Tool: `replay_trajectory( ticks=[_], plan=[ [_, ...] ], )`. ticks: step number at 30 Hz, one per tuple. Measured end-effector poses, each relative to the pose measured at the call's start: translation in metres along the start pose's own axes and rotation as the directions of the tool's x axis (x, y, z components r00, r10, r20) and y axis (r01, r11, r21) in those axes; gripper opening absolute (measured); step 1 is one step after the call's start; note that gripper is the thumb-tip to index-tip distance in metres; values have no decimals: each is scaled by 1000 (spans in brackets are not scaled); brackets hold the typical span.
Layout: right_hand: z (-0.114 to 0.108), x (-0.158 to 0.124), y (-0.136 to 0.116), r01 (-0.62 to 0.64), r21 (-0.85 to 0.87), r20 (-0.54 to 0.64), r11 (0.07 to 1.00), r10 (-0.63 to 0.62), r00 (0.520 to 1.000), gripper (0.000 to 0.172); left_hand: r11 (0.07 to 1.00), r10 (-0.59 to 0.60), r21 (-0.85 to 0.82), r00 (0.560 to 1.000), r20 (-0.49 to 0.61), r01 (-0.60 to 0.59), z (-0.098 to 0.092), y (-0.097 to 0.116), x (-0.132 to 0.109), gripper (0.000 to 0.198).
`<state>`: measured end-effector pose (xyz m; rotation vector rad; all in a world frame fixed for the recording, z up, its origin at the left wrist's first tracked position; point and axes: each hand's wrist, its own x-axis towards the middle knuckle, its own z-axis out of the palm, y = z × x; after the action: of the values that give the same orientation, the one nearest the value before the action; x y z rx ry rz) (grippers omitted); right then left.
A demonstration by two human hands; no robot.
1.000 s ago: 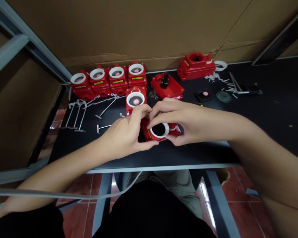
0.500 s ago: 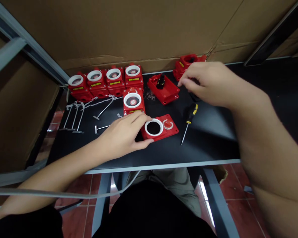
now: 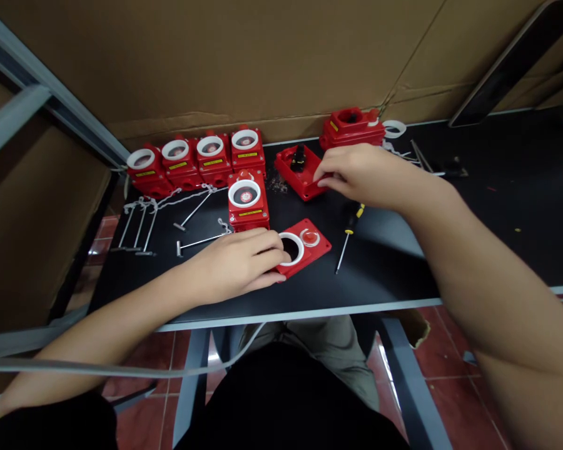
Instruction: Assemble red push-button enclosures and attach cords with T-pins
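Note:
My left hand [image 3: 246,262] grips the left end of a red cover plate [image 3: 316,250] lying on the bench, its fingers at the white ring [image 3: 299,247] around a dark round opening. A small red dome sits at the plate's other end. My right hand [image 3: 349,175] is closed in a pinch at the right edge of an open red box [image 3: 304,184], covering that corner. Inside this box is a black part [image 3: 298,159]. A screwdriver [image 3: 347,234] with a black and yellow handle lies below my right hand.
Several finished-looking red units [image 3: 211,156] with white rings line the back left; another red unit [image 3: 248,206] stands before them. Small metal T-shaped hammers [image 3: 194,211] lie at left. At back right are a red housing [image 3: 349,131] and a loose white ring [image 3: 394,129]. Cardboard [image 3: 263,56] walls the back.
My right hand has moved left and down to the open red box's right edge. My left fingers have curled over the white ring, and the cover plate has tilted slightly.

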<state>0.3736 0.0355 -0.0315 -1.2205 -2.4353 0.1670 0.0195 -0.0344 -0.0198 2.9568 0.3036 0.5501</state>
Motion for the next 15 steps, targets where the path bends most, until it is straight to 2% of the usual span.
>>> replay_trajectory(
  ticks=[3, 6, 9, 12, 15],
  plan=[
    [-3, -3, -1, -29, 4, -45, 1000, 30, 999, 27, 995, 55, 91, 998, -40, -51, -2, 4, 0, 26],
    [-5, -4, -5, -16, 38, -45, 999, 18, 999, 28, 991, 43, 128, 997, -63, -35, -5, 8, 1, 30],
    [-5, -3, -12, 1, 59, 3, 998, -1, 1000, 22, 993, 34, 113, 997, -65, -26, -10, 11, 2, 28],
    [-6, -2, -21, -13, 36, 75, 999, 10, 997, 13, 989, 130, 66, 991, -10, -129, -14, 14, 4, 22],
    [-11, -2, -31, -47, -23, 156, 999, 50, 987, 13, 978, 208, -8, 977, 38, -208, -15, 15, 4, 25]
  ],
)
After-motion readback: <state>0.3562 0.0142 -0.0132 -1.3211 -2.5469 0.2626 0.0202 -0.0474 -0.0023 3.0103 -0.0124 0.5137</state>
